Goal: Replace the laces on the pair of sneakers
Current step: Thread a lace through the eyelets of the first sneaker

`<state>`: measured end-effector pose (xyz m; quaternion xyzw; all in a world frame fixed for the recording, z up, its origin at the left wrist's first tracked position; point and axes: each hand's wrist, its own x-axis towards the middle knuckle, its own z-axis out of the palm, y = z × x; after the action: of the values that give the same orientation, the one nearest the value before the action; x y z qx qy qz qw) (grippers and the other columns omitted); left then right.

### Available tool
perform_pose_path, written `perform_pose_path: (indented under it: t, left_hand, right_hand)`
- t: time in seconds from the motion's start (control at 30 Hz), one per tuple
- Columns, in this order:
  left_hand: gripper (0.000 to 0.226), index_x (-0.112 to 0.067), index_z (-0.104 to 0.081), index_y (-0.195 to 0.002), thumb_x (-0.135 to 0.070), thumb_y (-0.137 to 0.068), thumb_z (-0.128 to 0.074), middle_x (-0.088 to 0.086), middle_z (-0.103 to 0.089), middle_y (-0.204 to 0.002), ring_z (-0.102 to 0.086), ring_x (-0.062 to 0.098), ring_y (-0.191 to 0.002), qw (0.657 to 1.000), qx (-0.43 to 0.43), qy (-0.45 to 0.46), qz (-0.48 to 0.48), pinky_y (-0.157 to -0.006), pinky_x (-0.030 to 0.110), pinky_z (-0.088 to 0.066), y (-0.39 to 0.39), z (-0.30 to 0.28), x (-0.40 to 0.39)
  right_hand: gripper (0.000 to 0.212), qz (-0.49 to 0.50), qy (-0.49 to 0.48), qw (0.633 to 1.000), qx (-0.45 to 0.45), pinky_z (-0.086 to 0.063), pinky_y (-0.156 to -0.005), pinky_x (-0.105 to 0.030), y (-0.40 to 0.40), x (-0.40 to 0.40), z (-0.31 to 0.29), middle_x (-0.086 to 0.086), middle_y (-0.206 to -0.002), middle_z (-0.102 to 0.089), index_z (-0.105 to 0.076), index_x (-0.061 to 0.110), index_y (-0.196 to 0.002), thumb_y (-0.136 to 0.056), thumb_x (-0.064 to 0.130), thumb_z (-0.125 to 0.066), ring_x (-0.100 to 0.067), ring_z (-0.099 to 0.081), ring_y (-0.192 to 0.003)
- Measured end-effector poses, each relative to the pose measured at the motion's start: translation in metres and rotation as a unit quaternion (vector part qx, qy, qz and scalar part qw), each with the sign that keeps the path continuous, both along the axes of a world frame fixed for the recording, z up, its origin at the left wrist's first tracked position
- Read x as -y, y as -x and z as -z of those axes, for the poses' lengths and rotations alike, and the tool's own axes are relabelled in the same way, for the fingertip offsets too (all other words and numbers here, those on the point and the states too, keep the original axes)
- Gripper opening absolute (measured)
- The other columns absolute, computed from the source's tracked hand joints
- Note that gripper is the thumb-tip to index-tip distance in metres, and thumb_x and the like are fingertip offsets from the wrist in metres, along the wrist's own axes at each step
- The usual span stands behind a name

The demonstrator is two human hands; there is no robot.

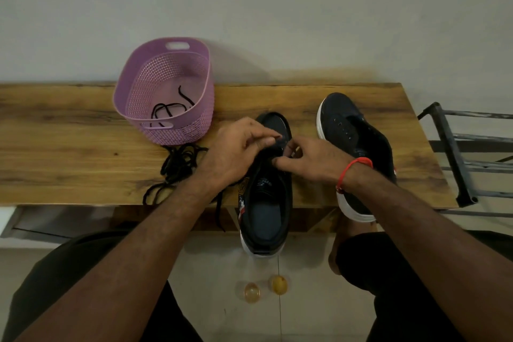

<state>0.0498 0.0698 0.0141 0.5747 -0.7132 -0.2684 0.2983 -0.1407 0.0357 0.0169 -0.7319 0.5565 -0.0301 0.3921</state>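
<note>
Table [69, 147]: long wooden top against a pale wall, a dark metal rack [455, 164] off its right end.

Basket [166, 97]: lilac, perforated, far left of centre on the table. One black lace [169, 111] lay coiled inside.

Right shoe [358, 147]: dark with white sole, on the table to the right, toe far. Eyelets looked bare; no lace seen in it.

Near shoe [266, 189]: dark, centre, toe far, heel overhanging the near table edge. Both hands worked at its eyelets.

Loose lace [177, 169]: black tangle on the table just near the basket, one strand trailing over the near edge beside the left forearm.

Left hand [236, 153]: fingers curled, thumb and forefinger pinching something small and dark at the far eyelets, most likely a lace end; too small to be sure.

Right hand [311, 161]: red thread at the wrist, fingers curled on the upper around the eyelets, forefinger pointing left across the tongue. Whether it held lace, could not tell.

Judgement: threading stage on the near shoe, far eyelets. Next move likely calls for feeding the tip through an eyelet and drawing slack from the tangle without snagging. The right shoe remained to do.
</note>
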Motion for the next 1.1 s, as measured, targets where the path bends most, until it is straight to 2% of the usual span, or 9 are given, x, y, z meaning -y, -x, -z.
perform_pose_path:
  t: [0.1,0.2,0.27,0.33,0.4,0.57,0.7,0.9,1.1]
  left_hand:
    - [0.02,-0.03,-0.074,-0.113,-0.025,-0.094,-0.07,-0.025,-0.066,-0.098,-0.058,-0.015,-0.091,0.998,0.036,-0.054,0.005,-0.076,0.003,-0.044,0.003,0.004,-0.003]
    - [0.012,-0.033,-0.075,-0.1,-0.031,-0.089,-0.075,-0.027,-0.063,-0.085,-0.056,-0.02,-0.084,0.998,0.044,-0.05,-0.019,-0.07,0.001,-0.044,0.002,0.004,-0.002]
    - [0.01,-0.034,-0.075,-0.098,-0.035,-0.088,-0.076,-0.023,-0.064,-0.093,-0.059,-0.007,-0.094,0.997,0.066,-0.033,-0.009,-0.081,0.012,-0.049,0.003,0.004,-0.002]
    - [0.012,-0.034,-0.076,-0.096,-0.039,-0.086,-0.076,-0.015,-0.056,-0.11,-0.048,0.007,-0.109,0.993,0.119,-0.016,-0.005,-0.092,0.028,-0.044,0.004,0.006,-0.004]
    - [0.012,-0.036,-0.076,-0.094,-0.043,-0.083,-0.077,-0.013,-0.047,-0.121,-0.035,0.011,-0.117,0.986,0.164,-0.006,-0.018,-0.097,0.033,-0.036,0.005,0.007,-0.004]
    - [0.012,-0.042,-0.074,-0.092,-0.049,-0.083,-0.075,-0.013,-0.042,-0.131,-0.027,0.015,-0.124,0.975,0.22,-0.007,-0.025,-0.098,0.033,-0.02,0.012,0.006,-0.003]
    - [0.014,-0.042,-0.074,-0.091,-0.052,-0.082,-0.074,-0.014,-0.04,-0.129,-0.026,0.015,-0.124,0.971,0.239,0.0,-0.023,-0.098,0.035,-0.02,0.013,0.002,-0.003]
    - [0.02,-0.043,-0.073,-0.096,-0.057,-0.083,-0.07,-0.014,-0.039,-0.128,-0.026,0.018,-0.127,0.957,0.291,0.012,-0.012,-0.102,0.044,-0.027,0.016,0.001,-0.007]
    - [0.019,-0.041,-0.073,-0.101,-0.053,-0.086,-0.07,-0.013,-0.04,-0.125,-0.027,0.016,-0.123,0.964,0.266,0.018,-0.017,-0.095,0.037,-0.021,0.02,0.01,-0.008]
  right_hand:
    - [0.027,0.032,-0.041,0.998,0.032,-0.061,-0.075,-0.039,0.002,0.001,-0.005,0.0,-0.092,-0.071,-0.068,0.024,-0.093,-0.084,0.049,-0.065,-0.017,-0.068,-0.087]
    - [0.015,0.069,-0.093,0.991,0.07,-0.062,-0.078,-0.042,0.006,0.001,-0.004,-0.005,-0.096,-0.074,-0.071,0.022,-0.094,-0.091,0.036,-0.064,-0.021,-0.072,-0.09]
    - [0.011,0.078,-0.111,0.987,0.088,-0.063,-0.073,-0.036,0.01,0.002,-0.004,-0.005,-0.098,-0.074,-0.072,0.023,-0.094,-0.094,0.027,-0.062,-0.02,-0.073,-0.091]
    - [0.013,0.08,-0.125,0.984,0.096,-0.062,-0.071,-0.032,0.012,0.002,-0.005,-0.005,-0.099,-0.074,-0.073,0.021,-0.097,-0.096,0.022,-0.06,-0.019,-0.072,-0.092]
    - [0.014,0.087,-0.149,0.979,0.108,-0.063,-0.075,-0.037,0.012,0.003,-0.007,-0.007,-0.1,-0.075,-0.073,0.018,-0.1,-0.097,0.019,-0.059,-0.021,-0.072,-0.094]
    - [0.015,0.084,-0.166,0.976,0.114,-0.061,-0.083,-0.043,0.013,0.003,-0.009,-0.006,-0.104,-0.073,-0.072,0.018,-0.105,-0.098,0.018,-0.058,-0.021,-0.071,-0.098]
    - [0.016,0.081,-0.162,0.977,0.114,-0.061,-0.081,-0.044,0.014,0.002,-0.009,-0.006,-0.104,-0.074,-0.072,0.019,-0.104,-0.098,0.019,-0.057,-0.021,-0.072,-0.097]
    - [0.014,0.068,-0.143,0.982,0.104,-0.063,-0.076,-0.039,0.013,0.003,-0.008,-0.003,-0.104,-0.073,-0.071,0.024,-0.103,-0.097,0.022,-0.058,-0.017,-0.071,-0.097]
    - [0.013,0.071,-0.136,0.982,0.114,-0.06,-0.062,-0.025,0.013,0.003,-0.006,0.0,-0.099,-0.073,-0.073,0.026,-0.096,-0.096,0.024,-0.06,-0.013,-0.071,-0.092]
